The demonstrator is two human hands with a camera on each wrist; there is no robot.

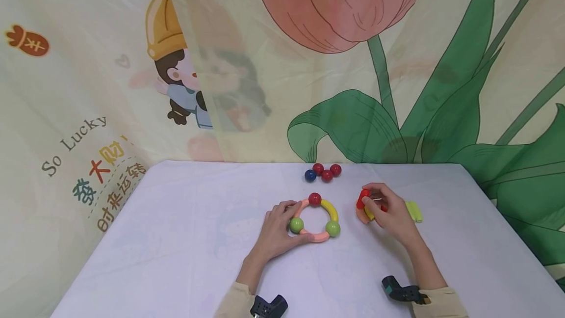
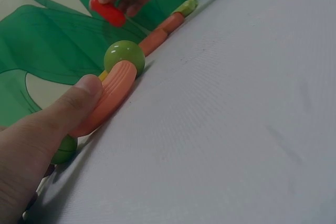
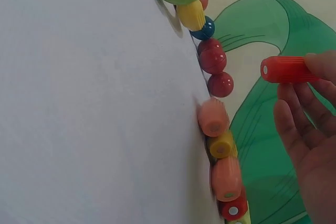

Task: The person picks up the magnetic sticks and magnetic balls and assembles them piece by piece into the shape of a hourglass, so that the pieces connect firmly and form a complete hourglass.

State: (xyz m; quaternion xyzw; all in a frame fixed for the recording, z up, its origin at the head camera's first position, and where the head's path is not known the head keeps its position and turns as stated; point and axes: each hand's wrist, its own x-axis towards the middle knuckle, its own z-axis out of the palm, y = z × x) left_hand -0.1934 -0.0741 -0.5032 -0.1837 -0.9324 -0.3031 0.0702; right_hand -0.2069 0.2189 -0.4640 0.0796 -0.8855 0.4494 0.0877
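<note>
— Head view: we see our left hand [image 1: 278,229] curled on the ring of curved pieces and balls [image 1: 315,220], thumb pressing a salmon segment near mid-tabletop [image 1: 185,239]. What does the right one have?

— Our right hand [image 1: 388,212] pinches a red tube piece [image 1: 363,198] between thumb and fingertips, lifted just above a small heap of loose pieces [image 1: 412,211].

— Room around?

— Four loose balls [image 1: 323,172] sit near the far edge, behind the ring. Left of the ring the tabletop stretches bare toward its edge.
</note>
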